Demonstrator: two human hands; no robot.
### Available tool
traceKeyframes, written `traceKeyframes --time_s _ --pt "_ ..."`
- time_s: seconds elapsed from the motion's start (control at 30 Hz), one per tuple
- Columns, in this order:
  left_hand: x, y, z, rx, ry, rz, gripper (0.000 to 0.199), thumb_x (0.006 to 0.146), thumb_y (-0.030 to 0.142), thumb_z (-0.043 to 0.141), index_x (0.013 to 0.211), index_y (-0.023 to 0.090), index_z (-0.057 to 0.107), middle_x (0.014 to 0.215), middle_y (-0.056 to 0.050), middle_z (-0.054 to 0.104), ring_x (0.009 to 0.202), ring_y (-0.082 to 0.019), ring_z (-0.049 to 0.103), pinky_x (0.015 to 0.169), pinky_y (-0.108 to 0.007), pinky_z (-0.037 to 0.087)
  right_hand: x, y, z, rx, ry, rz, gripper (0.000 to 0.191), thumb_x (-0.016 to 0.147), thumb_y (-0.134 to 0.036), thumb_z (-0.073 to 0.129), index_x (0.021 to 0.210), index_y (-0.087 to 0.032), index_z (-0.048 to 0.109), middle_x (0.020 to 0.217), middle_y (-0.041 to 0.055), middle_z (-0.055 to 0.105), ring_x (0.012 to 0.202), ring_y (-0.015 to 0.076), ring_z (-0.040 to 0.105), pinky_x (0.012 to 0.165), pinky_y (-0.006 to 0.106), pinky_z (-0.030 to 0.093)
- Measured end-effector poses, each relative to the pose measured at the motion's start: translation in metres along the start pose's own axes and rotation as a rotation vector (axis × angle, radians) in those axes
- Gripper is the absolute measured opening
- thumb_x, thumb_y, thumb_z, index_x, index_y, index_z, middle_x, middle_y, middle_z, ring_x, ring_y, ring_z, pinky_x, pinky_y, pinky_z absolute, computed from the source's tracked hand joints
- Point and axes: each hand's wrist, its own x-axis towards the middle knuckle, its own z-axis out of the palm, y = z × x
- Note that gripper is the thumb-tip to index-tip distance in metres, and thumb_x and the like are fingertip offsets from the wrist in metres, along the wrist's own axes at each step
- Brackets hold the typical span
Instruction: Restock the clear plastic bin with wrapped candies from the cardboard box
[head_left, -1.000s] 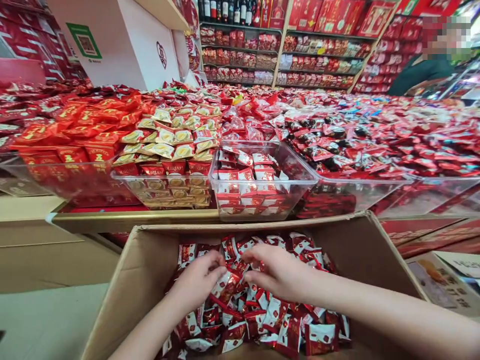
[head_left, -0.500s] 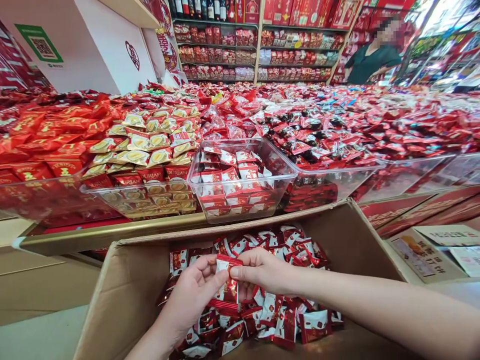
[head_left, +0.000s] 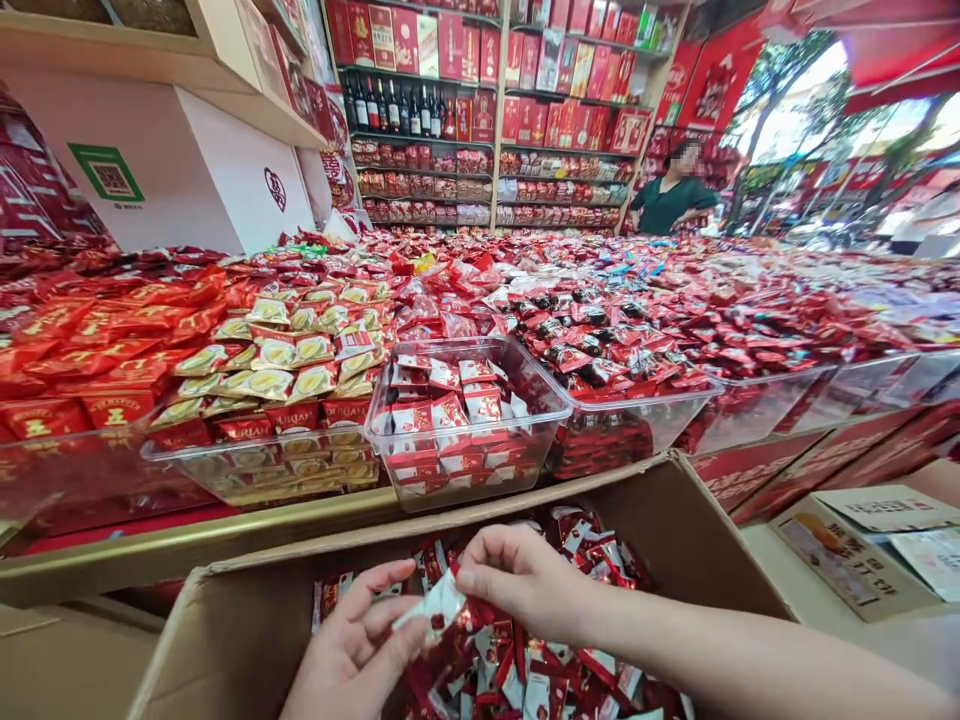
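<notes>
Over an open cardboard box (head_left: 247, 600) full of red and white wrapped candies (head_left: 547, 690), both hands are at one white and red packet (head_left: 442, 605). My right hand (head_left: 525, 585) pinches the packet's upper end between thumb and fingers. The lower left part of it lies between the thumb and fingers of my left hand (head_left: 360, 640). Just beyond the box stands a clear plastic bin (head_left: 469, 430), partly filled with rows of similar red and white packets.
Gold durian packets (head_left: 292, 350) and orange-red packets (head_left: 97, 370) fill bins at the left. Dark red candies (head_left: 600, 345) lie at the right. A printed carton (head_left: 862, 550) is right of the box. A person (head_left: 671, 195) stands at the back.
The view has tilted up, showing more shelves. The packet, upright between both hands before, is now slanted, and the left hand's fingers are more spread.
</notes>
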Motion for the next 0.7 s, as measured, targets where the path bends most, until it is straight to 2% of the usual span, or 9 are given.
traceKeyframes --time_s 0.07,0.2,0.37,0.5,0.63,0.7 --pt "-0.001 0.008 0.0 -0.031 0.032 -0.002 0.047 0.057 0.029 0.07 0.097 0.022 0.047 0.062 0.003 0.069 0.057 -0.015 0.062 0.056 -0.023 0.047 -0.002 -0.007 0.002 0.035 0.015 -0.011 0.033 0.069 -0.045 0.055 0.066 -0.013 0.048 0.05 -0.0052 0.042 0.045 0.0041 0.032 0.042 0.018 0.025" --pt "-0.003 0.012 -0.001 -0.066 -0.009 0.021 0.058 0.065 0.029 0.065 0.115 0.022 0.037 0.063 0.002 0.07 0.053 -0.014 0.061 0.055 -0.024 0.047 -0.004 -0.013 0.005 0.071 0.03 -0.007 0.034 0.068 -0.045 0.056 0.064 -0.013 0.045 0.051 -0.0056 0.041 0.044 0.0032 0.031 0.042 0.018 0.024" --pt "-0.004 0.009 -0.004 0.073 -0.084 0.083 0.045 0.073 0.029 0.057 0.113 0.02 0.037 0.069 0.001 0.069 0.062 -0.012 0.059 0.063 -0.022 0.045 -0.004 -0.006 0.004 0.143 0.015 0.017 0.029 0.067 -0.038 0.06 0.072 -0.013 0.047 0.053 -0.0058 0.047 0.044 0.0035 0.038 0.042 0.018 0.029" --pt "-0.005 0.008 -0.006 0.097 -0.098 0.102 0.046 0.074 0.03 0.055 0.115 0.02 0.035 0.059 0.005 0.064 0.056 -0.011 0.056 0.058 -0.021 0.044 -0.005 -0.002 0.006 0.16 -0.039 0.085 0.029 0.066 -0.038 0.06 0.064 -0.013 0.046 0.048 -0.005 0.048 0.041 0.0045 0.04 0.042 0.018 0.03" --pt "-0.005 0.007 -0.007 0.068 -0.092 0.077 0.049 0.074 0.03 0.055 0.118 0.023 0.034 0.047 0.009 0.054 0.05 -0.01 0.054 0.052 -0.02 0.042 -0.007 -0.005 0.01 0.245 0.012 0.072 0.027 0.066 -0.034 0.061 0.06 -0.013 0.046 0.048 -0.0058 0.045 0.042 0.0032 0.037 0.043 0.017 0.027" --pt "-0.005 0.006 -0.005 0.009 -0.071 0.06 0.049 0.074 0.029 0.056 0.118 0.023 0.036 0.045 0.009 0.054 0.05 -0.011 0.055 0.053 -0.021 0.042 -0.008 -0.005 0.011 0.269 0.023 0.075 0.025 0.067 -0.033 0.061 0.06 -0.013 0.047 0.05 -0.0057 0.045 0.044 0.0028 0.035 0.043 0.017 0.026"
